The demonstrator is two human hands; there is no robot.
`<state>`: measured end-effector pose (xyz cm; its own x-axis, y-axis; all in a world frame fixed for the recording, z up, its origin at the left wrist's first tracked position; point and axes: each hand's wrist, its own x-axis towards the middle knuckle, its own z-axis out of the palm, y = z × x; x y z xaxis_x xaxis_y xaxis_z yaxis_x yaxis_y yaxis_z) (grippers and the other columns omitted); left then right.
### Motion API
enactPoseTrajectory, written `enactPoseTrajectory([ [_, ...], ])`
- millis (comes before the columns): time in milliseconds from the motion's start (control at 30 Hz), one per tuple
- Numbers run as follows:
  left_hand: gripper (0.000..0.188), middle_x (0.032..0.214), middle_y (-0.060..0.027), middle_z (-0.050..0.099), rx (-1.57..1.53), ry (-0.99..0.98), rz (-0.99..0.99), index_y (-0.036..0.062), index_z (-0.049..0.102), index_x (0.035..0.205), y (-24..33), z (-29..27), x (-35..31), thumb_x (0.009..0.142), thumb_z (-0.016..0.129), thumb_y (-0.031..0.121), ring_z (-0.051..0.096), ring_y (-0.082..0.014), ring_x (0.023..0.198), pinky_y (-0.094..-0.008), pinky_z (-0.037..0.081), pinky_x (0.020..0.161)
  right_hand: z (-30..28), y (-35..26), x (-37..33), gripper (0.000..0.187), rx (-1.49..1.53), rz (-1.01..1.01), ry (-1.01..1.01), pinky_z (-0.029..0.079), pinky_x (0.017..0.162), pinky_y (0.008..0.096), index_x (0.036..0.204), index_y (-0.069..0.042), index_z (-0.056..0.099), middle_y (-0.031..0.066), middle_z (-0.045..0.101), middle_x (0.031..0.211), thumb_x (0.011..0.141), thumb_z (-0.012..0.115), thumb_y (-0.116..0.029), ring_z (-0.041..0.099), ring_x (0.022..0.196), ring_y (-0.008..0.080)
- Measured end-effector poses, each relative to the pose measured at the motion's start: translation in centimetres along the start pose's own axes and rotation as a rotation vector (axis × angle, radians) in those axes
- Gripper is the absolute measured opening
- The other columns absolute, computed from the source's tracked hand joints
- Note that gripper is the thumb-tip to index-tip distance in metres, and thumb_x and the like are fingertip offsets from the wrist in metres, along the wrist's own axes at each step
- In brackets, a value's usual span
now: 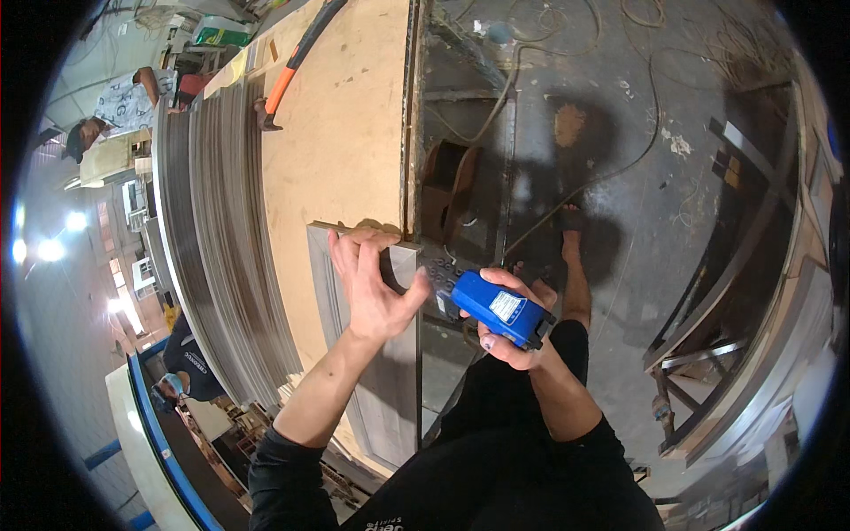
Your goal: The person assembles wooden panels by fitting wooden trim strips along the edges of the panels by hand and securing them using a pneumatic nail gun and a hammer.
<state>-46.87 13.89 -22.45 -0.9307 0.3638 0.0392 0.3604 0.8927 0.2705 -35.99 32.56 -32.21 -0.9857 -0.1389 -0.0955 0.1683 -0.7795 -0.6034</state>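
Note:
A grey wood-grain panel with a raised frame lies on the light plywood worktop, its right side along the worktop's edge. My left hand grips the panel's far end, fingers curled over the rail and thumb stretched toward the corner. In my right hand is a blue tool that looks like a nail gun, with a pale label on its body. Its dark nose points left at the panel's corner, close to my left thumb. Whether the nose touches the wood I cannot tell.
A hammer with an orange-and-black handle lies farther up the worktop, beside stacked grey boards. A hose snakes over the concrete floor at right. Two people are at left. A wooden rack stands at right.

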Motion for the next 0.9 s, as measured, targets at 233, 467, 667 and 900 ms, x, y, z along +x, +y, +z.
enactPoseTrajectory([
  [233,0.055,0.113,-0.0148,0.056,-0.012,0.003,0.005,0.0060,0.054,0.117,0.0,0.2,0.0,0.069,0.078,0.020,0.051,-0.0370,0.116,-0.0613,0.017,0.119,-0.3,1.0,0.5,0.079,-0.237,-0.202,-0.059,0.053,0.070,0.0281,0.149,-0.004,0.038,0.0194,0.065,0.118,0.078,0.072,-0.006,0.063,0.074,0.0098],
  [467,0.055,0.114,-0.0150,0.056,-0.025,0.006,0.015,0.0058,0.054,0.116,0.2,0.2,0.3,0.069,0.079,0.021,0.050,-0.0369,0.115,-0.0610,0.018,0.119,-0.2,0.0,0.2,0.077,-0.073,-0.048,-0.025,0.055,0.076,0.0275,0.148,-0.003,0.042,0.0180,0.063,0.126,0.078,0.074,-0.006,0.069,0.092,0.0163],
  [667,0.054,0.115,-0.0152,0.054,-0.017,0.023,-0.001,0.0067,0.056,0.115,0.2,0.3,0.2,0.070,0.080,0.023,0.049,-0.0374,0.115,-0.0607,0.019,0.119,-0.4,-3.9,0.0,0.078,-0.092,0.022,0.044,0.054,0.084,0.0277,0.150,-0.001,0.043,0.0185,0.063,0.132,0.078,0.075,-0.005,0.068,0.101,0.0165],
  [900,0.063,0.128,-0.0171,0.052,-0.074,0.008,-0.088,0.0079,0.056,0.126,0.7,-0.2,-0.2,0.072,0.082,0.027,0.046,-0.0414,0.130,-0.0650,0.016,0.122,2.1,-13.7,6.9,0.073,-0.846,-0.224,-0.017,0.048,0.103,0.0375,0.139,0.001,0.056,0.0189,0.063,0.136,0.072,0.081,-0.008,0.065,0.120,0.0303],
])
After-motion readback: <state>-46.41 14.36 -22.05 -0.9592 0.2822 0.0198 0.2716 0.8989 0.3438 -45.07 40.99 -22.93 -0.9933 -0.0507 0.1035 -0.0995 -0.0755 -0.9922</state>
